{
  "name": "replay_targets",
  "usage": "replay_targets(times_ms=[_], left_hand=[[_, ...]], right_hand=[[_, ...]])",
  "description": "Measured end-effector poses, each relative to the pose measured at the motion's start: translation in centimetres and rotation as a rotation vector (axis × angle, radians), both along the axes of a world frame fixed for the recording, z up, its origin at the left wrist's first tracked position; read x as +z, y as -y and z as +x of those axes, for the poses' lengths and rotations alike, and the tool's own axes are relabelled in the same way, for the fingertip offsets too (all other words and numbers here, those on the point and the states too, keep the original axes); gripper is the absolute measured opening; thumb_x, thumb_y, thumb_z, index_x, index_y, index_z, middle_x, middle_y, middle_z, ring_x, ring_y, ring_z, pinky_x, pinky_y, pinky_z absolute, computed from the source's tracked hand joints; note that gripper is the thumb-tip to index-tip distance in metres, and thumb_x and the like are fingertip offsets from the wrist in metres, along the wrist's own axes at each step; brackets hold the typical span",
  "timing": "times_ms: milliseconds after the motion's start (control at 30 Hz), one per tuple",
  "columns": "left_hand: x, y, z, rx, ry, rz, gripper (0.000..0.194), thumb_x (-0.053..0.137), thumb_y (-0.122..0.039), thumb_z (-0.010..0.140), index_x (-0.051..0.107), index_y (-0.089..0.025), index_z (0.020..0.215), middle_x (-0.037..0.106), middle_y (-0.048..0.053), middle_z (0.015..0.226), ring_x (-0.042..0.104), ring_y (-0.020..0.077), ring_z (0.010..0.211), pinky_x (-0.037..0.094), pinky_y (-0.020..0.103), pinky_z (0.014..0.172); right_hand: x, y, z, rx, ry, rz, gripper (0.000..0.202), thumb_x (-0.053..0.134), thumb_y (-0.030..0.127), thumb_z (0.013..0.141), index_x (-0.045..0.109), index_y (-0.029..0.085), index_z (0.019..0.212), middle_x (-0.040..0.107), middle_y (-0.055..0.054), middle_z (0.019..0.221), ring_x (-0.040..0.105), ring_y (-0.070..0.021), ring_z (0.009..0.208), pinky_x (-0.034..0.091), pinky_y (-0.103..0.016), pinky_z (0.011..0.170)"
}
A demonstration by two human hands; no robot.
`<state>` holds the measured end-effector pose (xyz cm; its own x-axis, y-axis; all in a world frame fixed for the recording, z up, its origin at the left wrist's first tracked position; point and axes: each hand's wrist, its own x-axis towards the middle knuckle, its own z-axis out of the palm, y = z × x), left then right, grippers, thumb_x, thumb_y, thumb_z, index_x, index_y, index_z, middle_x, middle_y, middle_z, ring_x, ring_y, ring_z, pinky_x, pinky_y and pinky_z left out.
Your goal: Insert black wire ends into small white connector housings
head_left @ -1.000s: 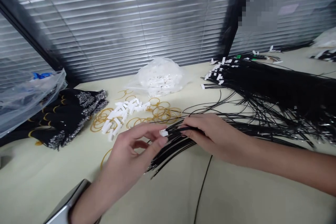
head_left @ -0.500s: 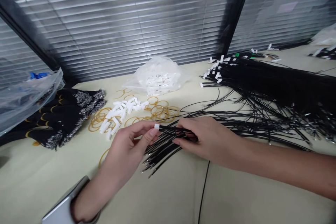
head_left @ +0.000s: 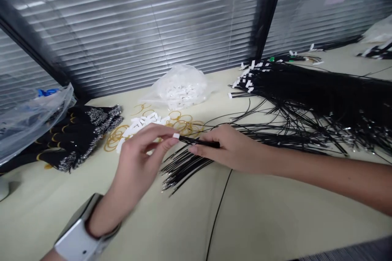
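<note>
Between the thumb and fingers of my left hand (head_left: 143, 151) is a small white connector housing (head_left: 176, 136). Black wires (head_left: 196, 142) run from the housing to my right hand (head_left: 229, 147), whose thumb and fingers are closed around them. Under and in front of my hands lies a loose bundle of black wires (head_left: 186, 171) with metal terminals at the left ends. Behind my left hand is a pile of white connector housings (head_left: 147, 120). How many wires enter the held housing I cannot tell.
Yellow rubber bands (head_left: 183, 125) lie around the white pile. A clear bag of white parts (head_left: 183, 87) stands by the blinds. At right is a large stack of black wires with white ends (head_left: 294, 89). Banded black wire bundles (head_left: 82, 130) and a plastic bag (head_left: 36, 118) are at left.
My right hand has lifted slightly off the bundle, with the gripped wires drawn together and apart from the lower ones. The view has shifted a little. Both hands keep their hold.
</note>
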<state>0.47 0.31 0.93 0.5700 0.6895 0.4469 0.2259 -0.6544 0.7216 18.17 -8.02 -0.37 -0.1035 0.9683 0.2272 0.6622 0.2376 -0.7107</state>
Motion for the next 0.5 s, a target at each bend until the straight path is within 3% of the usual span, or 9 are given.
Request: replay_targets(times_ms=[100, 233, 500], left_hand=[[-0.3, -0.9, 0.1, -0.014, 0.023, -0.26, 0.007, 0.067, -0.027, 0.073, 0.067, -0.02, 0.074, 0.063, -0.001, 0.07, 0.055, 0.0113, 0.066, 0.046, 0.02, 0.06], [-0.8, -1.1, 0.1, -0.057, 0.028, -0.457, 0.01, 0.064, -0.029, 0.075, 0.065, -0.02, 0.071, 0.058, -0.004, 0.061, 0.052, 0.0084, 0.057, 0.046, 0.019, 0.058], [-0.6, -0.7, -0.1, -0.095, 0.063, -0.667, 0.009, 0.062, -0.025, 0.075, 0.062, -0.02, 0.067, 0.053, -0.005, 0.064, 0.052, 0.0062, 0.061, 0.046, 0.015, 0.061]], right_hand=[[-0.2, 0.1, -0.2, -0.02, 0.052, 0.127, 0.039, 0.04, 0.035, 0.091, 0.035, 0.017, 0.057, 0.034, 0.007, 0.049, 0.03, -0.0042, 0.045, 0.022, -0.02, 0.046], [-0.7, 0.4, -0.6, -0.086, 0.168, 0.247, 0.034, 0.041, 0.031, 0.091, 0.035, 0.017, 0.06, 0.031, 0.007, 0.049, 0.025, -0.0043, 0.042, 0.019, -0.022, 0.046], [-0.8, 0.7, -1.1, -0.154, 0.322, 0.316, 0.032, 0.036, 0.034, 0.092, 0.04, 0.017, 0.065, 0.033, 0.006, 0.051, 0.024, -0.0066, 0.044, 0.015, -0.023, 0.045]])
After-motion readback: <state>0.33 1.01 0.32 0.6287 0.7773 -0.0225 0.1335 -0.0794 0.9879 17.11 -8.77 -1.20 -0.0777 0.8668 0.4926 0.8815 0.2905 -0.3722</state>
